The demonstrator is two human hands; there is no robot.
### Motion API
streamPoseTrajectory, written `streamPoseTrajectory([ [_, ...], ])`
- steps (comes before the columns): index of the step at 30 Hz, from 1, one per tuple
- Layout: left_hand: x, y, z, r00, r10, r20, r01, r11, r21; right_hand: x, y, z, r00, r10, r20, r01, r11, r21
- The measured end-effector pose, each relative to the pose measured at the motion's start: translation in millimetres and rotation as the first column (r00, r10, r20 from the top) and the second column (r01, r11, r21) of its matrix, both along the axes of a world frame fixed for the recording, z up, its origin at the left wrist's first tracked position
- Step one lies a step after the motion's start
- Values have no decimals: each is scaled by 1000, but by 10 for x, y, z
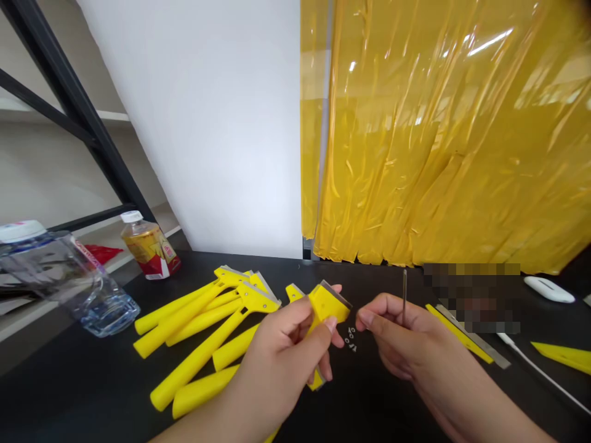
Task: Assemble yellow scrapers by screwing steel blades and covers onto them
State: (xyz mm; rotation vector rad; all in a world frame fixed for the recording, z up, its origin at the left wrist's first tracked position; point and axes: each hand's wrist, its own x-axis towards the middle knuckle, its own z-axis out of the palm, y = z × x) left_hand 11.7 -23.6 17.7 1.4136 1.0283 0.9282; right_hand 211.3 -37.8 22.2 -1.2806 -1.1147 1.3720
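Observation:
My left hand [277,354] grips a yellow plastic scraper [329,304] with a metal blade at its top edge, and my fingers wrap its handle. My right hand [404,338] pinches a thin metal rod [404,295] that stands upright, its lower end hidden in my fingers. Between my hands, several tiny metal parts [351,339] lie on the black table [369,406]. Just left of my left hand, several more yellow scrapers [198,320] lie in an overlapping pile, and my left forearm crosses their handles.
Right of my right hand lie a yellow strip and metal bar [462,335], a white cable [540,369], a yellow wedge [561,357] and a white mouse [549,289]. A clear plastic jug [60,277] and drink bottle [150,249] stand far left. A yellow strip curtain [438,141] hangs behind; a pixelated patch [471,295] hides part of the table.

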Motion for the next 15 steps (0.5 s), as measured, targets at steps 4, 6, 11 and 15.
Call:
streamPoseTrajectory([
  [4,-14,-40,29,982,14,-186,31,971,238,-16,-52,-63,996,62,-65,-60,998,30],
  [6,-39,-51,56,951,36,-308,113,885,451,-3,-100,-47,991,127,-46,-124,991,52],
  [11,-107,-57,100,850,184,-494,276,643,715,3,-187,24,983,168,76,-178,971,158],
  [15,-124,-62,82,721,345,-600,348,569,745,16,-188,14,981,114,155,-135,982,133],
])
